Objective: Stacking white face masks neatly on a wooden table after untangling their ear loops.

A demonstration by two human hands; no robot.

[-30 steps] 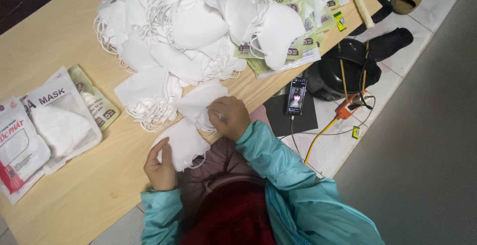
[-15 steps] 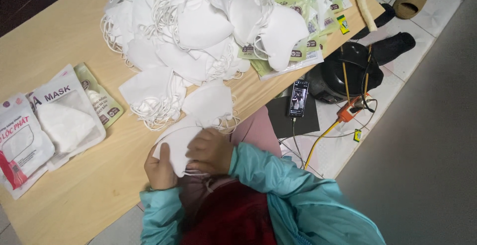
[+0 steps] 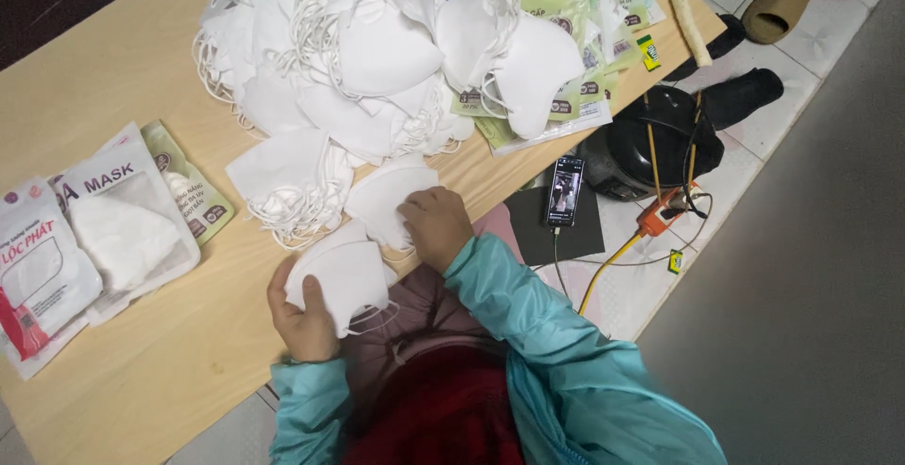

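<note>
At the near edge of the wooden table (image 3: 113, 79), the left hand (image 3: 304, 319) grips a white folded mask (image 3: 347, 281) while the right hand (image 3: 436, 227), fingers curled, seemingly presses another mask (image 3: 388, 196) just below the loose pile (image 3: 377, 50).

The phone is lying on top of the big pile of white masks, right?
No. The head view shows the phone lying on a dark pad past the table's edge, near the right hand. The pile of white masks sits on the table.
</note>
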